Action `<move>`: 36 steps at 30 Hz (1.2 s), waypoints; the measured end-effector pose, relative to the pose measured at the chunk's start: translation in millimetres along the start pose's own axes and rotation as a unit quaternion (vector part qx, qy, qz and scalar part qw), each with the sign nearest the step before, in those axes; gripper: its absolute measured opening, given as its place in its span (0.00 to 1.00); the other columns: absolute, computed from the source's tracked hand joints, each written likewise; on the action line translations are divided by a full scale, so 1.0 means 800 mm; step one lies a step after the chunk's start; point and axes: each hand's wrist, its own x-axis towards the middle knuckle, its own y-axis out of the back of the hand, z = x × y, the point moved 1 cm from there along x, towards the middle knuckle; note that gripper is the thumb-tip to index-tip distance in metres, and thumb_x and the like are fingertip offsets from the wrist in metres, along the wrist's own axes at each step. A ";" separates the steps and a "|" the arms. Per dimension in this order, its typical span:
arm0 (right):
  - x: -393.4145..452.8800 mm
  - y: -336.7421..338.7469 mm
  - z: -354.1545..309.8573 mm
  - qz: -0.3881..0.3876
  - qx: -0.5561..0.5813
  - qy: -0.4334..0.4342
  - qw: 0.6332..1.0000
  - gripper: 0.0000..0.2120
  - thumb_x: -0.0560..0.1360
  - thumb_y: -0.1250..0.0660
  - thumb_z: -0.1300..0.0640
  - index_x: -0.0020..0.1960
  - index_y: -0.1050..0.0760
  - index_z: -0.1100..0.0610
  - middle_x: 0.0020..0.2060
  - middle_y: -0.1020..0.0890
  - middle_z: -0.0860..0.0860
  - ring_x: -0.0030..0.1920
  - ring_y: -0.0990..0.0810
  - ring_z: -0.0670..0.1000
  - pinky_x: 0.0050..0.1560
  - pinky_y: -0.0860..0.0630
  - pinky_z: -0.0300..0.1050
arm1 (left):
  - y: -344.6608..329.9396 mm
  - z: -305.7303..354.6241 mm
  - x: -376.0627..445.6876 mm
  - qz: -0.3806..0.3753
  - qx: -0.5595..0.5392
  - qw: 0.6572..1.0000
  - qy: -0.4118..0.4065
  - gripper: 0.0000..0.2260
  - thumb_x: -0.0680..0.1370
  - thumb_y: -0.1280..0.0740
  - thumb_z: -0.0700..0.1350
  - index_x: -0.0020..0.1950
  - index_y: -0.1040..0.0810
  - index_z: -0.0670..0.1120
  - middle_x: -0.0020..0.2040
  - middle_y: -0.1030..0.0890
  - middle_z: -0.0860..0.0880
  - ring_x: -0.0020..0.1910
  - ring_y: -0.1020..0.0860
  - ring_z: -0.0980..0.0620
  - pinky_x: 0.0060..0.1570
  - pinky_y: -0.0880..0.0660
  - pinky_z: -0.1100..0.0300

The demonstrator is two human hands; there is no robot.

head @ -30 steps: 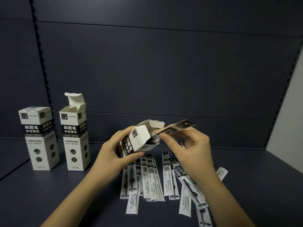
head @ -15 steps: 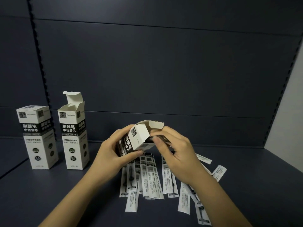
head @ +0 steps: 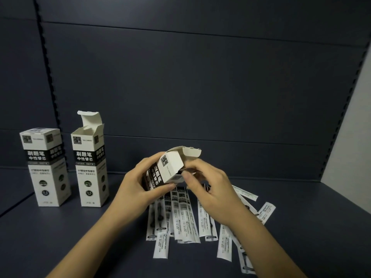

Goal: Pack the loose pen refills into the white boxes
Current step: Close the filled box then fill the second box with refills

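My left hand (head: 138, 187) grips a white box (head: 170, 167) with black lettering, tilted on its side above the shelf, its top flap open toward the right. My right hand (head: 208, 189) is at the box's open mouth and pinches a dark packaged pen refill (head: 190, 171) that is mostly inside the box. Several loose refills (head: 184, 217) in white wrappers lie fanned out on the dark shelf under and right of my hands.
Two more white boxes stand upright at the left: a closed box (head: 45, 167) and an open box (head: 90, 165) with its flap raised. A dark back panel (head: 200, 87) rises behind, and a pale side wall (head: 353, 127) bounds the right.
My right hand has pushed the refill from sticking out to the right into the box's mouth, and now sits close against the opening. The left hand keeps its hold on the box.
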 end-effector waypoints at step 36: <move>-0.002 0.043 0.058 -0.097 -0.309 -0.334 0.885 0.05 0.77 0.30 0.52 0.43 0.21 0.52 0.44 0.18 0.47 0.47 0.19 0.50 0.52 0.20 0.51 | 0.003 0.005 0.000 0.029 -0.043 0.998 0.026 0.30 0.66 0.24 0.44 0.65 0.25 0.62 0.63 0.19 0.59 0.64 0.22 0.58 0.63 0.27 0.59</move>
